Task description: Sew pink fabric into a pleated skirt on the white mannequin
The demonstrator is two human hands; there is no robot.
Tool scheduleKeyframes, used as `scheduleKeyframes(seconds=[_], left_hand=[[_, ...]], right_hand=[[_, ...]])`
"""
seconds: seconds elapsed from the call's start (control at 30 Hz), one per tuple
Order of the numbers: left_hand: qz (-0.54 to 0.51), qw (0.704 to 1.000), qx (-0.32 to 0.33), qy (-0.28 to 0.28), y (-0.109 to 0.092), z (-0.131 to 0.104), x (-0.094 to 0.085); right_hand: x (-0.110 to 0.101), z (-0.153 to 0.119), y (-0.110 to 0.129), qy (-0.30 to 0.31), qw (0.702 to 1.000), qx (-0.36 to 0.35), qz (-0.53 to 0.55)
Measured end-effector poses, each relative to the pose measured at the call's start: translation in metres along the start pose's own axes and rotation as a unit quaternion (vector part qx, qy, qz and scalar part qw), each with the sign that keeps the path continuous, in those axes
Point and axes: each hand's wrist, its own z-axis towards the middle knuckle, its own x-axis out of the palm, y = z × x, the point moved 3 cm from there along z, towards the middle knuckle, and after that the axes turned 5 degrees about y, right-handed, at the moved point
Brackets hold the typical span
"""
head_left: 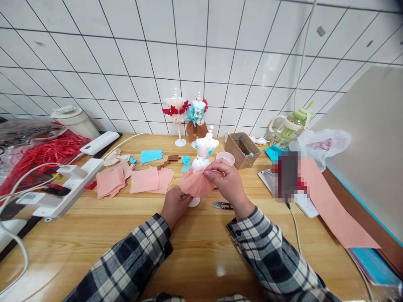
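A small white dress-form mannequin stands upright on a white round base in front of me. Around its waist is a peach pleated skirt, fanned out in fine folds. My right hand pinches the skirt's upper right edge between thumb and fingertips. At the lower left hem, my left hand is closed on the skirt; some of its fingers are hidden beneath the folds. Bits of blue stick to the mannequin's chest. Thread snips lie on the table beside the base, under my right hand.
Two decorated mannequins stand by the tiled wall. Peach sheets and blue sheets lie to the left, near a power strip. An open cardboard box, a pink dish and a green bottle are on the right.
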Motion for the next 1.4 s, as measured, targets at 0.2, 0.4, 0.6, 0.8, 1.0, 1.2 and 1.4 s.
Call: scheduleKeyframes(seconds=[0.2, 0.4, 0.6, 0.8, 1.0, 1.2, 1.4], left_hand=[[-0.021, 0.999, 0.036, 0.015, -0.007, -0.01, -0.004], [-0.014, 0.999, 0.031, 0.013, -0.007, -0.01, -0.003], [0.023, 0.998, 0.053, -0.006, -0.003, -0.01, -0.003], [0.036, 0.997, 0.074, -0.007, -0.006, -0.011, -0.004], [0.036, 0.993, 0.11, -0.026, -0.012, -0.013, -0.006], [0.043, 0.99, 0.124, -0.042, -0.014, -0.017, -0.004], [0.033, 0.997, 0.071, 0.012, -0.013, -0.02, 0.002]], right_hand=[[0.007, -0.004, -0.006, -0.041, 0.999, -0.003, -0.017], [0.013, -0.007, -0.011, -0.068, 0.998, 0.01, 0.018], [0.02, -0.01, -0.009, -0.07, 0.994, 0.05, 0.066], [0.017, -0.009, -0.005, -0.076, 0.994, 0.059, 0.057], [0.014, -0.011, -0.003, -0.092, 0.995, 0.035, 0.001], [0.01, -0.01, 0.002, -0.073, 0.997, -0.012, -0.022], [0.006, -0.015, 0.006, -0.127, 0.968, -0.133, -0.171]])
